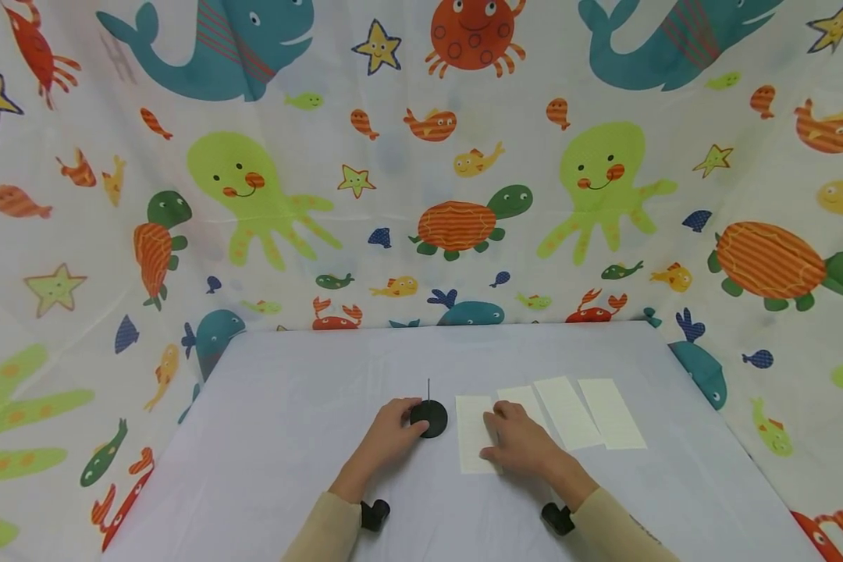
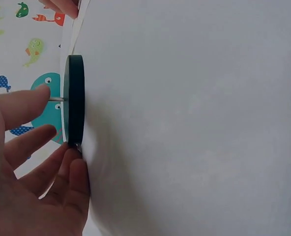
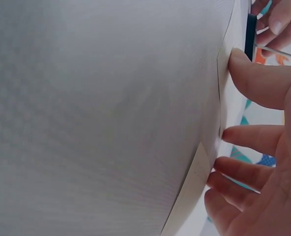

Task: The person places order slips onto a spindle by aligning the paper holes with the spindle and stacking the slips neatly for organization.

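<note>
at lower centre, the left hand [image 1: 389, 437] loosely holds, with bent fingers, the rim of a round black base [image 1: 433, 422] with a thin upright metal rod [image 1: 429, 390]; the right hand [image 1: 523, 443], spread, touches a cream rectangular paper slip [image 1: 472, 433], pinching nothing. picking up that slip seems in hand, which calls for pinching its edge.

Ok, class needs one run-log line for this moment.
left hand: touching round black base with thin metal rod | right hand: touching leftmost rectangular cream paper sheet | three similar sheets: rightward
</note>
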A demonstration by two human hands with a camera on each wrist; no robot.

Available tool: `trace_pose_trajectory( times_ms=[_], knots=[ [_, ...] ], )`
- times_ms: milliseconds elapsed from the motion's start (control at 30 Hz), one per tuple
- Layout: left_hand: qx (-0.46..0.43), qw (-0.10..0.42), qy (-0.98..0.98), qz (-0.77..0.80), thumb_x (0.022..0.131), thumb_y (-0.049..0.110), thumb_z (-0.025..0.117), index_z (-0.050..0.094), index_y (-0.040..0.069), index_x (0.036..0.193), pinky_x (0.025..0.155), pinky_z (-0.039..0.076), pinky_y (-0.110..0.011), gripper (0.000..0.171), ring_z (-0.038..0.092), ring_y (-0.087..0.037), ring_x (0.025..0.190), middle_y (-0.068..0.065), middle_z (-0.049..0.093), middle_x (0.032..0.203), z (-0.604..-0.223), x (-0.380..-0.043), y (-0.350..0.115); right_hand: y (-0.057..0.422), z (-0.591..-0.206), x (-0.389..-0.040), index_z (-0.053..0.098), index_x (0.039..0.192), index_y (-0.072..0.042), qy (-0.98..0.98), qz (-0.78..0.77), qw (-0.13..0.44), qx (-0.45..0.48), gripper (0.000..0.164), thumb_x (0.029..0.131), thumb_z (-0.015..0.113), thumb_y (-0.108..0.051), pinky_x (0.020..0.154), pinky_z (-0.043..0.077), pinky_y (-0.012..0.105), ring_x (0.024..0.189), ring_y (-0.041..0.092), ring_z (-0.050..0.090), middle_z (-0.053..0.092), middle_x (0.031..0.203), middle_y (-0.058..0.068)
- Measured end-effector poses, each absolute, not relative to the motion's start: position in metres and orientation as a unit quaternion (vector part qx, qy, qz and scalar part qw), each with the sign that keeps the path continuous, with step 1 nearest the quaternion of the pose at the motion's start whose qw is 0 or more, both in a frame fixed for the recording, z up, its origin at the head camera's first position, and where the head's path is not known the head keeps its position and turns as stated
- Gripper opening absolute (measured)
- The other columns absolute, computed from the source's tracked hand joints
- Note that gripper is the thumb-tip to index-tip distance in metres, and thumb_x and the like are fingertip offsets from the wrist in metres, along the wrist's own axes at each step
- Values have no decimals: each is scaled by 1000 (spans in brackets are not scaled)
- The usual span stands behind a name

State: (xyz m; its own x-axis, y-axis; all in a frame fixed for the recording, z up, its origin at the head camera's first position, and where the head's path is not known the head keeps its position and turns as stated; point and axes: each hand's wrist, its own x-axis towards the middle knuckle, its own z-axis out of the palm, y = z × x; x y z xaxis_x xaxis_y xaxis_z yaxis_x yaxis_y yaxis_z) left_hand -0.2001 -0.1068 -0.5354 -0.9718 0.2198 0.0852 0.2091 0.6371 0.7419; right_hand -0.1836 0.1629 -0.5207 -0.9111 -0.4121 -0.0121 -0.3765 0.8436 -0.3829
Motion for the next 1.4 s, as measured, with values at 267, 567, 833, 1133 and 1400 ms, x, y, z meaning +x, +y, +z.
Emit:
trace_pose_trajectory(
  times_ms=[267,567,833,1133,1400],
  knots=[
    [134,-1,912,387,90,13,75,66,-3,126,89,48,-45,40,55,-24,99,-14,60,116,-537,-206,-107,161,-522,-185,60,135,4,958,-183,42,-217,60,88,79,-28,99,48,50,131,39,44,48,138,22],
    [98,6,903,419,86,10,79,68,0,124,86,48,-43,41,57,-24,98,-9,59,110,-541,-211,-102,162,-521,-184,61,134,4,960,-179,38,-210,60,88,80,-29,100,47,48,131,39,43,49,139,22],
    [88,-1,901,424,83,7,79,68,-2,123,85,48,-43,42,57,-25,97,-10,59,107,-542,-211,-102,161,-523,-182,60,135,5,960,-180,37,-211,61,88,80,-28,101,47,49,132,39,43,48,140,22],
    [80,5,908,411,85,8,78,67,-1,124,85,48,-43,42,56,-24,97,-10,59,110,-542,-210,-100,157,-525,-180,62,132,6,962,-174,32,-209,57,89,79,-26,102,46,49,131,38,45,50,139,24],
    [88,-1,909,408,85,7,77,66,-2,126,84,47,-42,43,54,-23,95,-10,58,109,-544,-210,-101,153,-524,-177,70,120,3,960,-176,-5,-218,43,86,82,-20,96,49,48,120,37,51,57,127,20]
  ],
)
